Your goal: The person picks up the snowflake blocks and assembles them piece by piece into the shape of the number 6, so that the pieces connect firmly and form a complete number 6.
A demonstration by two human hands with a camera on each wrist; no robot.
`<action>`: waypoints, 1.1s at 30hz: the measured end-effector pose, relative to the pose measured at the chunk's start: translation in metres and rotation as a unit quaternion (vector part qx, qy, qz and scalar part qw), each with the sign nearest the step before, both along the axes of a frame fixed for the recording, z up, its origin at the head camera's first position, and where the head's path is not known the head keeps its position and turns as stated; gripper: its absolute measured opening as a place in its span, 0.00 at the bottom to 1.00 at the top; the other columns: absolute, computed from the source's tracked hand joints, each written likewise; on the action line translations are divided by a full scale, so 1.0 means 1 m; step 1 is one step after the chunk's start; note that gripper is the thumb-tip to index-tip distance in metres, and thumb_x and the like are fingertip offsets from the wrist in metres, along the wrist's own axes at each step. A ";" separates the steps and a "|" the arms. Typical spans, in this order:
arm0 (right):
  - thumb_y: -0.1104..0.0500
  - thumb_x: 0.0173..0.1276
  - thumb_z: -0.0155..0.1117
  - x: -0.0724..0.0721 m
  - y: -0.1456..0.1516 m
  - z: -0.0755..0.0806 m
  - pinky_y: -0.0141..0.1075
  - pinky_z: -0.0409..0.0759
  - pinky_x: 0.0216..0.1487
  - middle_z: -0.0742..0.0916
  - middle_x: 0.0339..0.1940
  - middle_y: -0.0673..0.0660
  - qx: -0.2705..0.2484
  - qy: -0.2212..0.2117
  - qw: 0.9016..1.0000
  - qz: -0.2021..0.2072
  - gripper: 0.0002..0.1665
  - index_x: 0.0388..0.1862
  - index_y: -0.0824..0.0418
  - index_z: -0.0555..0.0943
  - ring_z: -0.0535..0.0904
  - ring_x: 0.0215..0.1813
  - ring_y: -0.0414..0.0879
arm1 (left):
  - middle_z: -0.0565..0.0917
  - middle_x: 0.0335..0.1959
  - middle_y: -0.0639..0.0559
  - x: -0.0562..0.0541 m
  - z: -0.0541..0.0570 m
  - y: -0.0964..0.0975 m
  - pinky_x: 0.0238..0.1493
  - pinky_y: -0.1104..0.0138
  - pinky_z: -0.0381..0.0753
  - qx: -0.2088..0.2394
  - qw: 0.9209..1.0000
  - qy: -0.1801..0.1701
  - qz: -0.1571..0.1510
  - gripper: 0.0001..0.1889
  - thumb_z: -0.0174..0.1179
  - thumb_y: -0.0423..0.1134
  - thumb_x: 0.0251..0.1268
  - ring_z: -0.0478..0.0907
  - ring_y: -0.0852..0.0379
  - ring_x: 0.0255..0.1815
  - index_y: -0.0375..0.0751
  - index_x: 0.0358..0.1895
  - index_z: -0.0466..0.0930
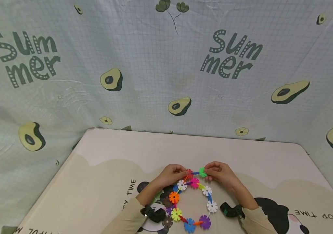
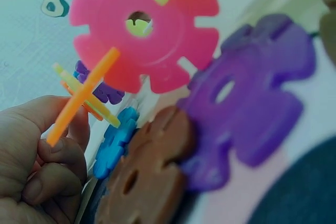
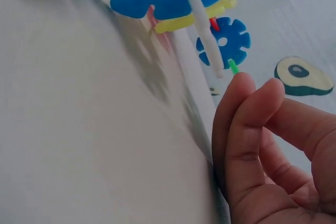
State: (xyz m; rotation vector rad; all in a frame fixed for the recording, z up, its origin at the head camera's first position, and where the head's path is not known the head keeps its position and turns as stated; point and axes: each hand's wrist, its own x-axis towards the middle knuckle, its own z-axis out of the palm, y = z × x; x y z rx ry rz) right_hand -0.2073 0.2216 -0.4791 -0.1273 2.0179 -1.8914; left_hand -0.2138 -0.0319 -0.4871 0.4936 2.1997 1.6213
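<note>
Just beside my left wrist, on the cream-and-beige printed table [image 1: 228,149], a brown notched plastic disc [image 1: 167,222] lies among other loose ones. Beyond it my left hand [image 1: 170,175] pinches a red notched plastic disc [image 1: 189,173], thumb and fingers together on it. Nearer me hangs or lies, I cannot tell which, a ring of many-coloured notched plastic discs [image 1: 174,197], face-on pieces alternating with edge-on ones; the red disc is at its far side. To the right of the red, a blue plastic disc [image 1: 195,173] stands edge-on, bridging to a bright green notched plastic disc [image 1: 202,172], which my right hand [image 1: 222,174] has clamped between thumb and fingertips. To seat this join well, I judge I should hold the red disc still, keep the green square to the blue, line up notch with notch and push straight in. Twisting could bend a slot or pop a neighbouring link loose. Whether the green is fully home I cannot tell, as my fingers cover part of it.
</note>
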 end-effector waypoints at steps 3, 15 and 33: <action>0.65 0.70 0.61 0.000 -0.003 -0.001 0.29 0.80 0.36 0.85 0.30 0.51 -0.004 -0.003 1.000 0.007 0.13 0.47 0.75 0.74 0.80 0.29 0.39 | 0.79 0.24 0.54 0.000 0.001 0.000 0.28 0.73 0.72 0.003 1.000 -0.003 -0.002 0.12 0.59 0.40 0.70 0.70 0.62 0.23 0.32 0.39 0.83; 0.69 0.68 0.61 0.001 -0.011 -0.005 0.29 0.81 0.35 0.84 0.28 0.51 -0.015 0.010 1.000 -0.008 0.09 0.43 0.76 0.76 0.81 0.27 0.39 | 0.77 0.23 0.55 -0.001 -0.003 0.000 0.27 0.74 0.71 -0.001 1.000 0.002 -0.010 0.12 0.59 0.38 0.70 0.69 0.62 0.22 0.30 0.37 0.82; 0.63 0.71 0.61 0.001 -0.009 0.000 0.31 0.80 0.36 0.86 0.30 0.54 0.019 0.015 1.000 0.000 0.18 0.51 0.77 0.72 0.83 0.30 0.41 | 0.76 0.23 0.56 -0.001 0.001 0.000 0.26 0.74 0.69 -0.003 1.000 0.002 -0.020 0.12 0.57 0.39 0.71 0.68 0.63 0.22 0.30 0.41 0.82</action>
